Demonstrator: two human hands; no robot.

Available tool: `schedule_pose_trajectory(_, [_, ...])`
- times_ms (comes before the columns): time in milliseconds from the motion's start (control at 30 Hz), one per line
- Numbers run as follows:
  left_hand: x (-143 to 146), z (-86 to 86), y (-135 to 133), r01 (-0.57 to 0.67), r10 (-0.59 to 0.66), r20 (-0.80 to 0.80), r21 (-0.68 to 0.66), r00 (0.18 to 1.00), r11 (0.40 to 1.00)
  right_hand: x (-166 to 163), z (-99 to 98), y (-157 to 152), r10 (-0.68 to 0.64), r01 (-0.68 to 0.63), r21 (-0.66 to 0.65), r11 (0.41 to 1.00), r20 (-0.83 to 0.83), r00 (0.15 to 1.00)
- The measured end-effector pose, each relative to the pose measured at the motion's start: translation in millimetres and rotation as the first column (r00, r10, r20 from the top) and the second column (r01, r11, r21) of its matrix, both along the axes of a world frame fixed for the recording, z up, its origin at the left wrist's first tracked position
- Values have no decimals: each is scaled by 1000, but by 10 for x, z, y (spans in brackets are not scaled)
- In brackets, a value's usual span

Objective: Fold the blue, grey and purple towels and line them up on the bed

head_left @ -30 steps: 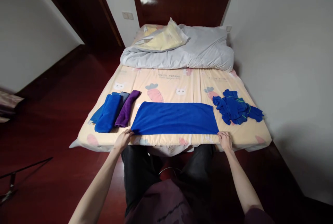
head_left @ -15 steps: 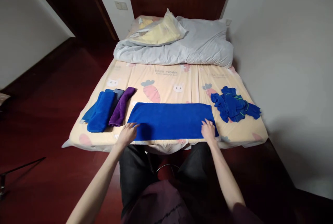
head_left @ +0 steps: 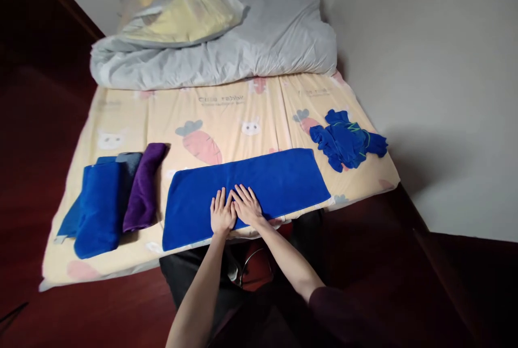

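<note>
Has brought left hand and right hand inward, together, flat on cloth beneath, gripping nothing; seems to be smoothing; probably calls for pressing outward evenly.

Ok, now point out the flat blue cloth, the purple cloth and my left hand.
Flat blue cloth (head_left: 279, 182), head view: top surface, just right of its middle.
Purple cloth (head_left: 143, 190), head view: middle of its upper side.
Left hand (head_left: 222, 217), head view: back of the hand.

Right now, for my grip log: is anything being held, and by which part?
Nothing is held: the left hand and right hand lie flat on the blue cloth, by its near edge.
</note>
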State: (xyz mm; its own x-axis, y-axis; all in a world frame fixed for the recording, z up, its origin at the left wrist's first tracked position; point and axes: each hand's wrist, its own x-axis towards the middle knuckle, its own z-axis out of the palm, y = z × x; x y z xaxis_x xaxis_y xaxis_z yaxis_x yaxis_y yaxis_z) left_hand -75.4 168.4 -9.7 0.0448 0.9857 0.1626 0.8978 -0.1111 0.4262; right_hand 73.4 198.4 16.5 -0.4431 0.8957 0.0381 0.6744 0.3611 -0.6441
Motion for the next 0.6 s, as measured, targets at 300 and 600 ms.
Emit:
schedule_pose_trajectory(300, [34,81,18,-25,25,-6,-22,1000,999,673,60,192,-29,22,72,997,106,994])
schedule_pose_trajectory(600, [38,110,39,-41,39,-20,-77,999,996,2543,-8,430,-469,449,146,882,165,868])
